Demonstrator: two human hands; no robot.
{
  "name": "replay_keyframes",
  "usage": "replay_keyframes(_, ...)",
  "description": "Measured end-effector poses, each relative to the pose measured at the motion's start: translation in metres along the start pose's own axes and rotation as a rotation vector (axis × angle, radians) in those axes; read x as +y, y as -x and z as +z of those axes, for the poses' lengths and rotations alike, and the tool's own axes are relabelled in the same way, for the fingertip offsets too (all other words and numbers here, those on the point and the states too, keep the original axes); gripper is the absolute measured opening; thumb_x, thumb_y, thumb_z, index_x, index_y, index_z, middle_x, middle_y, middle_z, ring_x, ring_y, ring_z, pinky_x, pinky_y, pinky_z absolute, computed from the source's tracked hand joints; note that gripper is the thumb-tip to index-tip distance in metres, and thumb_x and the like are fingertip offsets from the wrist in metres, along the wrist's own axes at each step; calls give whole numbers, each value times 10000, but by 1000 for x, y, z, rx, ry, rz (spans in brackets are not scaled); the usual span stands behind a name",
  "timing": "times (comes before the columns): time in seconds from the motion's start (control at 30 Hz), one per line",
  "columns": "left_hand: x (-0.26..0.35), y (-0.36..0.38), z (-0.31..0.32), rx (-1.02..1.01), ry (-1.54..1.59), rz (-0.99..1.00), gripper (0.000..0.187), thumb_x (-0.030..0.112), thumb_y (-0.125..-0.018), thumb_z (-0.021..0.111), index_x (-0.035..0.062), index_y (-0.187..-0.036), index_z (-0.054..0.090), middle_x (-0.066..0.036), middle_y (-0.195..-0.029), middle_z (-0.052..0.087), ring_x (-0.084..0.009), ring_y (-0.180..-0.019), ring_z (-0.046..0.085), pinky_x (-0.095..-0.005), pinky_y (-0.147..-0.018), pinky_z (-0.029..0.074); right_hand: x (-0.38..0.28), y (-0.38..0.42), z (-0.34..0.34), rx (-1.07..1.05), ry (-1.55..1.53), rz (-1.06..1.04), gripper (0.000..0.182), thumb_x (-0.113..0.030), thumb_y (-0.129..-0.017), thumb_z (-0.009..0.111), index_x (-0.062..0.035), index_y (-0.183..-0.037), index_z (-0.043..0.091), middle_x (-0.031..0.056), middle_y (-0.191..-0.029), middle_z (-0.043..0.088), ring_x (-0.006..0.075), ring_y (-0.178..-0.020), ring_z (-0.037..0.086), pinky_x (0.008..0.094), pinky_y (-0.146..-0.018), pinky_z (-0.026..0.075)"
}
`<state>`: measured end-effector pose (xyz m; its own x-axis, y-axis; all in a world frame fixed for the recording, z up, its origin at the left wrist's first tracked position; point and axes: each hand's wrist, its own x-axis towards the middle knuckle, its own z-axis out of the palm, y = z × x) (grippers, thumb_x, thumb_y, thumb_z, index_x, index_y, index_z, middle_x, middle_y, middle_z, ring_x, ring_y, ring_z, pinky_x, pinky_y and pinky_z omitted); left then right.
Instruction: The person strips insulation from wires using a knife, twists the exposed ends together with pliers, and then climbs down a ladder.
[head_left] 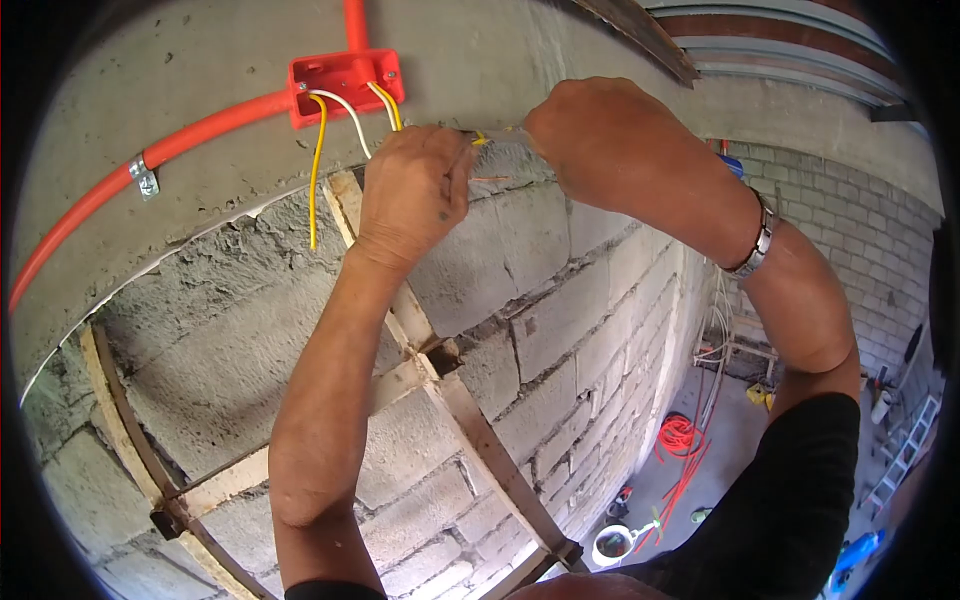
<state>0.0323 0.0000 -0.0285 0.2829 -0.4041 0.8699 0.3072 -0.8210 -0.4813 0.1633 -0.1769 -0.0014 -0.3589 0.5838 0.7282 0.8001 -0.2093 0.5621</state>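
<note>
1. From the head view I see the left hand [415, 190] up against the wall, fingers bent inward just below the red box [341, 72]. The white wire [348, 112] and the wire pair [388, 104] run out of that box and pass out of sight at its knuckles. Whether the fingertips are clamped on them, I can't tell.

2. The right hand [600, 135] is beside it, a gap between the two, its fingers folded under and turned away. I can't tell what it grips, if anything. A yellow bit [480, 138] shows between the hands.

3. The hanging yellow wire [318, 170] comes out of the box and dangles free, its tip over the rough blocks [235, 360], near the metal frame [343, 200]. To my eye it could snag on that frame's edge if the left forearm swings across.

4. A hard pull by either hand might drag the wires over the box's rim and scuff their covering, or draw them partly back out of the red conduit [215, 125].

5. Both arms are raised high (my own shoulders ache just watching), so tiredness could loosen the fingers and let a wire spring away. The bracelet [765, 240] is metal; if those wires were live, which I can't judge, a touch there would be nasty.
</note>
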Motion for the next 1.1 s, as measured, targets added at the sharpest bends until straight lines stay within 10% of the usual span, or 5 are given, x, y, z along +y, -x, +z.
replay_keyframes(0.67,0,3,-1,-32,-72,51,58,57,-796,686,38,-819,637,-135,-719,616,-333,-687,603,-420,-670,490,-10,-18,30,110,22,-85,72,-63,-729,652,-25,-707,710,150,-725,681,309,-718,693,390,-640,555)
replay_keyframes(1.1,0,0,-1,-41,133,11,180,1,-817,614,42,-970,699,-141,-791,659,-335,-730,632,-389,-699,504,-9,8,73,247,-184,235,117,-109,-811,591,-9,-804,653,188,-670,641,324,-689,676,422,-609,537)
